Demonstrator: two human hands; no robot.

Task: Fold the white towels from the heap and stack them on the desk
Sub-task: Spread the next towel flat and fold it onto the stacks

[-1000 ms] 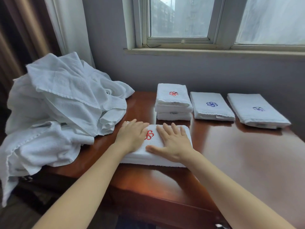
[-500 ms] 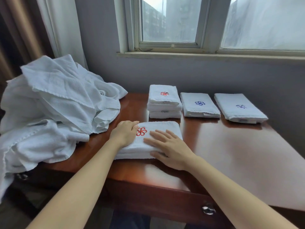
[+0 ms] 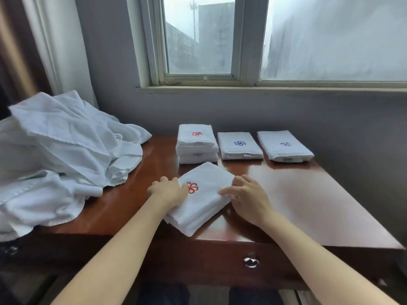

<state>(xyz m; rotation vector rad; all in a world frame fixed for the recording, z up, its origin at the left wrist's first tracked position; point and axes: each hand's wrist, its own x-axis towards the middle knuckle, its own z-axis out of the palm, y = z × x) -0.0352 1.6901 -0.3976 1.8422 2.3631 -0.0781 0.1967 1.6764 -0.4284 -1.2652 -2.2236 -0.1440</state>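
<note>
Right now my left hand (image 3: 170, 191) and my right hand (image 3: 248, 199) both hold the folded towel (image 3: 207, 179), the one with the red flower mark. My left hand grips its left side with fingers curled over the edge. My right hand pinches its right side, with the thumb on top and the fingers bent at the far edge. The towel sits between my hands, turned at a slant, with its near corner by the front edge of the desk (image 3: 308, 194). I cannot tell if it is lifted or lying flat. I think this one is all folded and only needs a place. Just past my hands is the red stack (image 3: 196, 142), a small pile with the same red mark on top, so I think that is where this one goes. Past my right hand lie the first blue towel (image 3: 239, 145) and, further right, the second blue towel (image 3: 284, 146), each folded flat. Out to the left of my left hand is the heap (image 3: 66, 155), big and all crumpled. So some folding is done, but I think a lot is left.
</note>
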